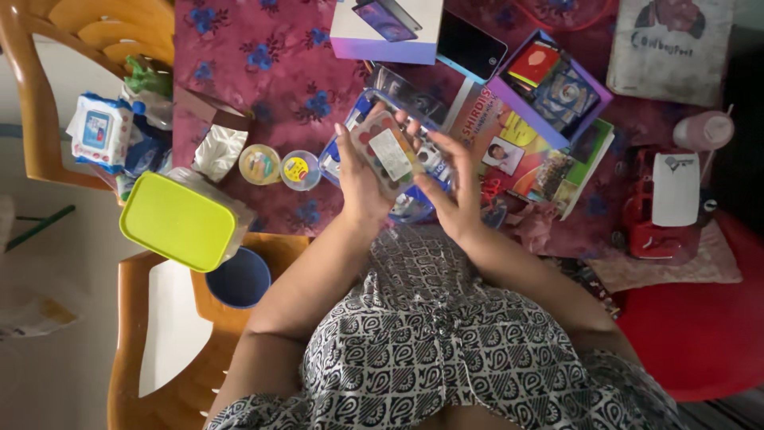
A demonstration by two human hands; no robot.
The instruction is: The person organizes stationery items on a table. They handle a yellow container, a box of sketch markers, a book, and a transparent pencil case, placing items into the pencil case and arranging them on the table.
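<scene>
Oblong watercolour paint box (385,153) gripped in left hand (360,179), long axis slanting up-left to down-right, right hand (459,191) half open, fingertips touching its lower end, contents perhaps paint pans, blurred

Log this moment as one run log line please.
left hand: holds paint palette | right hand: touching palette edge | over floral tablecloth | nearby: two small round jars

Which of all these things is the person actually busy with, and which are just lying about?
In hand:
paint palette, held by left hand
right hand, fingers beside the palette

Lying about:
lime-green lidded box
two small round tubs
wet-wipes pack
blue bowl
open card box
</scene>
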